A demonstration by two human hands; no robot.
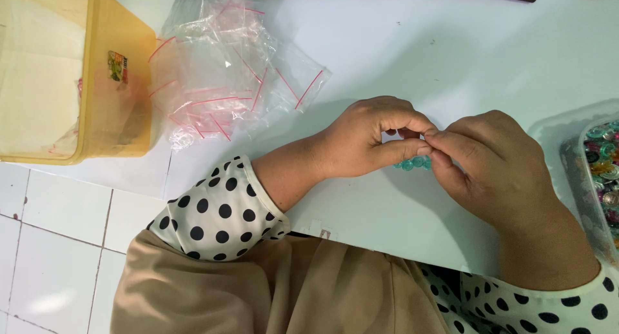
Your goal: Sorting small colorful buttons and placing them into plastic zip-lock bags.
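My left hand (367, 140) and my right hand (493, 163) meet fingertip to fingertip over the white table (451, 57). Together they pinch a small cluster of teal beads (412, 162), which shows just below the fingers. Most of the beads are hidden by my fingers. Both wrists wear white sleeves with black dots.
A heap of small clear zip bags with red strips (225, 76) lies at the upper left. Beside it stands a yellow translucent plastic box (119, 82). A clear tray of mixed coloured beads (603, 173) sits at the right edge. White floor tiles (58, 256) show below left.
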